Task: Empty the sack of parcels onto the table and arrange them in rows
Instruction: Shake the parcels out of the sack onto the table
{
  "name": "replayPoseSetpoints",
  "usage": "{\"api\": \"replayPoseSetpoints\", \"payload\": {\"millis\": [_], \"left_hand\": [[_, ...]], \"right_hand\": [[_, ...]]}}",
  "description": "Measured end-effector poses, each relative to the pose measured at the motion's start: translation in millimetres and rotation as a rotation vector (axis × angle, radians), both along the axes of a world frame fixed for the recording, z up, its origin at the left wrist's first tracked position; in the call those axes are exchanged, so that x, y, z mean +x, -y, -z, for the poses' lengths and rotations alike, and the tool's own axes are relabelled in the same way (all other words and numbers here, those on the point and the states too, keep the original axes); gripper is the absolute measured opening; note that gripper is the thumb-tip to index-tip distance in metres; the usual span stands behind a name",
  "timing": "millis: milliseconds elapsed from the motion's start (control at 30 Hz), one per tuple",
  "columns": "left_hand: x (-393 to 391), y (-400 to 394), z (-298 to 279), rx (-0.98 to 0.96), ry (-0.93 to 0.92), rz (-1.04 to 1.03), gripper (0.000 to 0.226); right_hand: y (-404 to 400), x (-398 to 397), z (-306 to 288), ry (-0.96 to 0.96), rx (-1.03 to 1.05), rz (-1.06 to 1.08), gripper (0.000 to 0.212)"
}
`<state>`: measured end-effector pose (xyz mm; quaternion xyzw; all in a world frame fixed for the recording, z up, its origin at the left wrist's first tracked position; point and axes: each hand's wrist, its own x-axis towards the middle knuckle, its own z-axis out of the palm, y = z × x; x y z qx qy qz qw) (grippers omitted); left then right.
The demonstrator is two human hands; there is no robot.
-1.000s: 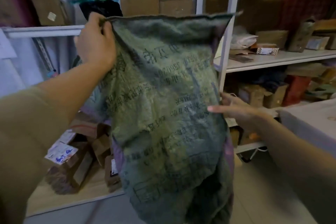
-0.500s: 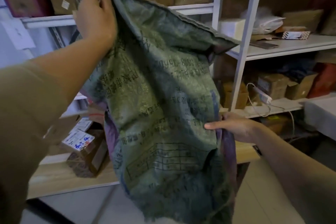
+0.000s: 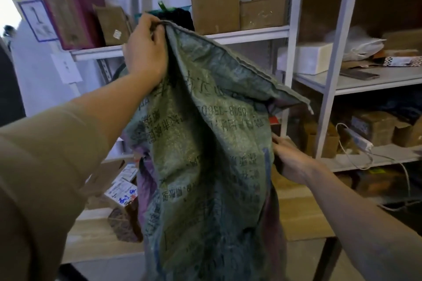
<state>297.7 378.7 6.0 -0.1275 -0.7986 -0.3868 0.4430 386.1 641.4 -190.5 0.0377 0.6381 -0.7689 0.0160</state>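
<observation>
Woven and limp, the sack (image 3: 205, 143) hangs light from your left hand (image 3: 146, 52) pinching its top hem, so steady its side edge, where your right hand (image 3: 290, 157) grips.

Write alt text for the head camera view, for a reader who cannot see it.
A person holds up a limp green woven sack with printed text; the left hand grips its top corner and the right hand touches its right edge. Behind it, a wooden table carries a few parcels, and white shelves hold cardboard boxes.
</observation>
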Motion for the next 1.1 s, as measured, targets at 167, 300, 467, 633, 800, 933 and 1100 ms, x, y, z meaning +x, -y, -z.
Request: {"api": "replayPoseSetpoints", "payload": {"millis": [167, 300, 467, 633, 800, 933, 1100], "left_hand": [[-7, 21, -1, -0.004, 0.009, 0.006, 0.024], [-13, 35, 0, -0.053, 0.044, -0.022, 0.023], [-24, 61, 7, -0.134, 0.104, -0.123, 0.022], [-31, 91, 6, -0.257, 0.089, -0.258, 0.026], [-45, 97, 18, -0.236, 0.145, -0.243, 0.028], [-51, 101, 24, -0.208, 0.121, -0.264, 0.027], [-54, 118, 4, -0.369, -0.122, -0.337, 0.03]], "right_hand": [[17, 0, -18, 0.003, -0.354, -0.026, 0.038], [28, -10, -28, -0.034, -0.278, -0.133, 0.052], [27, -30, -48, -0.138, 0.013, -0.082, 0.032], [-23, -42, -66, -0.272, -0.371, 0.122, 0.056], [7, -35, -41, -0.038, 0.241, -0.264, 0.082], [19, -47, -36, -0.01, 0.075, -0.071, 0.073], [29, -67, -61, -0.041, 0.064, 0.356, 0.033]]}}
